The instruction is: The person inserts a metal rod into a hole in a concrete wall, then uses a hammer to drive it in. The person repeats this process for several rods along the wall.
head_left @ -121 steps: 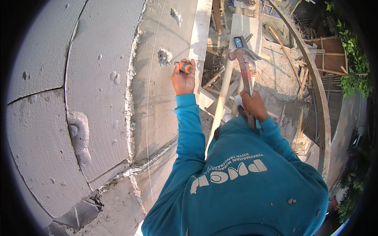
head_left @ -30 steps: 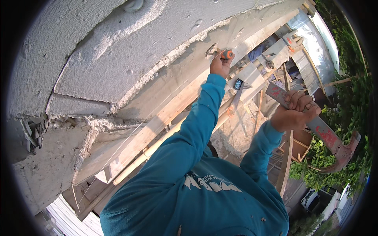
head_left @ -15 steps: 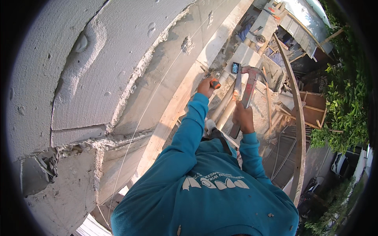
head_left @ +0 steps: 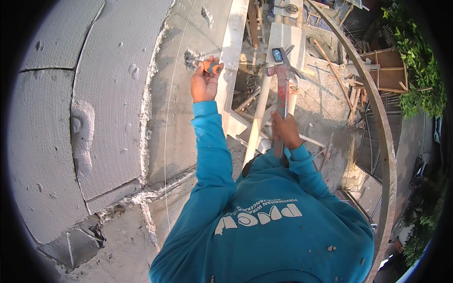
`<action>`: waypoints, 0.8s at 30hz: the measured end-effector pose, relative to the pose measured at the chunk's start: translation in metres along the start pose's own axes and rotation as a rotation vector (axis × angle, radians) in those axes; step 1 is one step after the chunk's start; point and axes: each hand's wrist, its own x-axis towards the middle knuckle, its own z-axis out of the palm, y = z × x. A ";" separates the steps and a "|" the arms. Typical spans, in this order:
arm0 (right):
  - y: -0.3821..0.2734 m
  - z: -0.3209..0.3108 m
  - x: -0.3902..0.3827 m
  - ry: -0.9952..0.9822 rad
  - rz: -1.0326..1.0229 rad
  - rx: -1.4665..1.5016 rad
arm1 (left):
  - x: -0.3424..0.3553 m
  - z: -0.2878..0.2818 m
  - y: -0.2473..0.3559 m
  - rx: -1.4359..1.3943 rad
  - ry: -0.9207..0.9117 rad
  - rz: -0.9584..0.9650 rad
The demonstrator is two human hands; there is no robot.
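Note:
My left hand (head_left: pixel 205 85) is closed round the orange-and-black handle of a screwdriver (head_left: pixel 212 68). Its shaft points left into a rough chipped hole (head_left: pixel 190 58) in the grey concrete beam (head_left: pixel 181 104); whether the tip touches the bottom of the hole I cannot tell. Lower and to the right, my right hand (head_left: pixel 286 130) grips a worn hammer (head_left: pixel 282 89) with red paint on it. The hammer stands upright in the picture, its head at the top, apart from the screwdriver. A second chipped hole (head_left: pixel 206 17) shows farther up the beam.
A thin string (head_left: pixel 166 160) runs along the beam. Pale block wall (head_left: pixel 111 94) stands at the left. A small device with a lit screen (head_left: pixel 277 55) is near a board (head_left: pixel 288 37). Bamboo poles (head_left: pixel 257 120) lie below, and a long curved-looking timber (head_left: pixel 384 141) passes on the right.
My left hand has moved left and up with the screwdriver, from beside the beam to the chipped hole. My right hand still holds the hammer, now slightly farther left. The view has shifted.

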 end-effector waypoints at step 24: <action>-0.126 0.048 -0.087 -0.174 -0.906 0.176 | -0.034 0.024 0.015 -0.266 -0.050 0.118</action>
